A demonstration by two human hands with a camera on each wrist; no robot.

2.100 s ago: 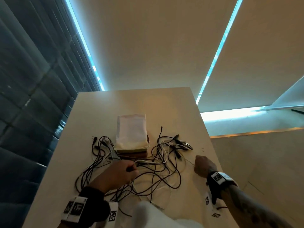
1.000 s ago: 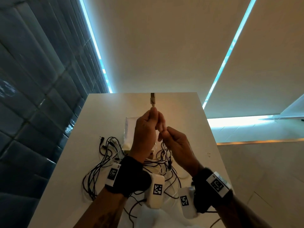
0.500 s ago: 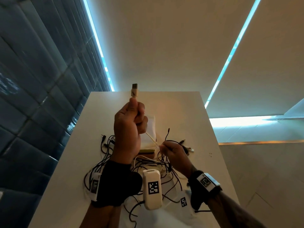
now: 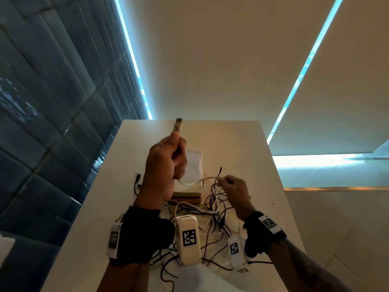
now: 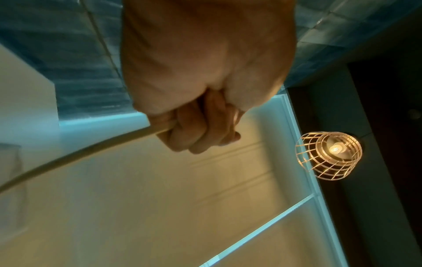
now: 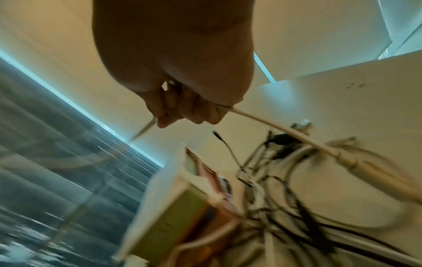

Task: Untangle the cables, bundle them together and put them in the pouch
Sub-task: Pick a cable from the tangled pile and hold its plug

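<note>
My left hand point(image 4: 168, 157) is raised above the table and grips a white cable point(image 4: 190, 182) near its end, with the USB plug point(image 4: 178, 124) sticking up past the fingers. In the left wrist view the fingers point(image 5: 200, 133) are curled round the white cable point(image 5: 80, 153). My right hand point(image 4: 228, 184) pinches the same cable further along, low and to the right. The right wrist view shows the white cable point(image 6: 274, 126) running from the fingers point(image 6: 182, 112) down into the tangle. A tangle of black and white cables point(image 4: 210, 213) lies on the table. The white pouch point(image 4: 192, 171) lies behind it on a small stack.
The white table point(image 4: 242, 148) has bare surface beyond the pouch and along its right side. A dark tiled wall point(image 4: 52, 123) runs along the left. Under the pouch lie flat green and brown items point(image 6: 173, 216). A caged lamp point(image 5: 328, 155) hangs overhead.
My left hand lifted the white cable's plug end off the table and holds it high. My right hand slid along the cable and moved right and down, so a slack arc hangs between them.
</note>
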